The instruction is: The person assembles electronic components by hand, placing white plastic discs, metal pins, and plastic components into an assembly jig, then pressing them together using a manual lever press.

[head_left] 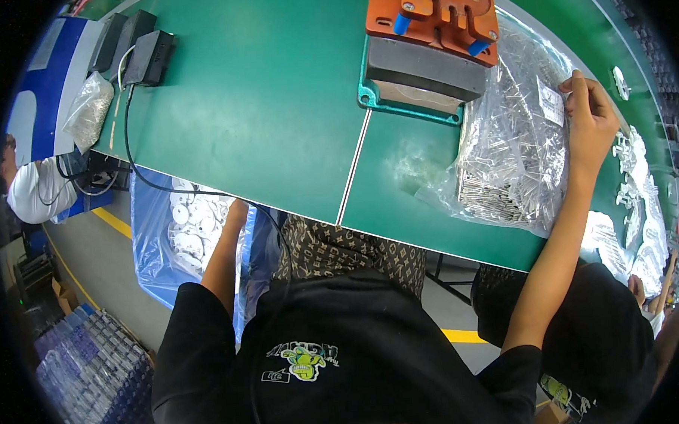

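My left hand (pixel 237 212) reaches down past the table edge at the upper right of a bin lined with blue plastic (pixel 150 248). White round plastic parts (pixel 194 224) fill the bin. The fingers of that hand are hidden, so what they touch does not show. Over on the right, my right hand (pixel 592 113) is at the far right edge of a clear plastic bag (pixel 528 142) of thin metal pins, beside its white label (pixel 551 101). Its thumb and fingertips are bent together; whatever is between them is too small to make out.
An orange and black fixture on a green base (pixel 424 71) stands at the far middle of the green table (pixel 261 102). A black cable (pixel 174 189) crosses the table's left edge. White parts (pixel 638 201) lie at the right, near another person. Wrapped stacks (pixel 98 370) stand lower left.
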A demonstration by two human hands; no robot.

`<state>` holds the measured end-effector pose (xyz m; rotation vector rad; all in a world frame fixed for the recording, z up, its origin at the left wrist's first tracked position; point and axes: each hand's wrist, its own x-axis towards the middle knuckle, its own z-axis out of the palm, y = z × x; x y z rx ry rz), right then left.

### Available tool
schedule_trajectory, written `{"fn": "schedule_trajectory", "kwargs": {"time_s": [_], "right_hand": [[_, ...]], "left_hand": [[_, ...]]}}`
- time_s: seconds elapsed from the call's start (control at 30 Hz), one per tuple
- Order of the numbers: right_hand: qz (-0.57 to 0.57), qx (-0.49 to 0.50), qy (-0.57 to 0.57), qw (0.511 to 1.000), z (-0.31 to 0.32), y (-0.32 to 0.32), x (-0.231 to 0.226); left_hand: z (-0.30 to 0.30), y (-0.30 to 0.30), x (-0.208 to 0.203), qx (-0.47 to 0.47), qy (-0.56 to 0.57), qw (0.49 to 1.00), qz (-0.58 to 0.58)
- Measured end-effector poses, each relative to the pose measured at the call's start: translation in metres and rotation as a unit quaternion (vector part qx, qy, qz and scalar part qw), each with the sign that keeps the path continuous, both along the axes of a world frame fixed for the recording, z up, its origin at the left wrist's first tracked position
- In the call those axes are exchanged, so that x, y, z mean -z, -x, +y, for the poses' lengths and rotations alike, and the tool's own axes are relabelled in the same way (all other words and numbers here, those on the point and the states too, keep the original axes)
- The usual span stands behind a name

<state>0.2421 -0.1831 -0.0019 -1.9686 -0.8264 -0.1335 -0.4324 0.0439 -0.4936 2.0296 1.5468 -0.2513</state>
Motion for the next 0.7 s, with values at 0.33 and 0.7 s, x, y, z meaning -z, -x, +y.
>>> {"fn": "schedule_trajectory", "kwargs": {"time_s": [0.33, 0.7], "right_hand": [[0.018, -0.006, -0.020, 1.000, -0.001, 0.003, 0.001], [-0.002, -0.010, -0.010, 1.000, 0.000, -0.002, 0.004]], "left_hand": [[-0.059, -0.036, -0.113, -0.123, -0.128, 0.974, -0.140], [-0.045, 0.018, -0.262, -0.483, 0.104, 0.718, -0.489]]}}
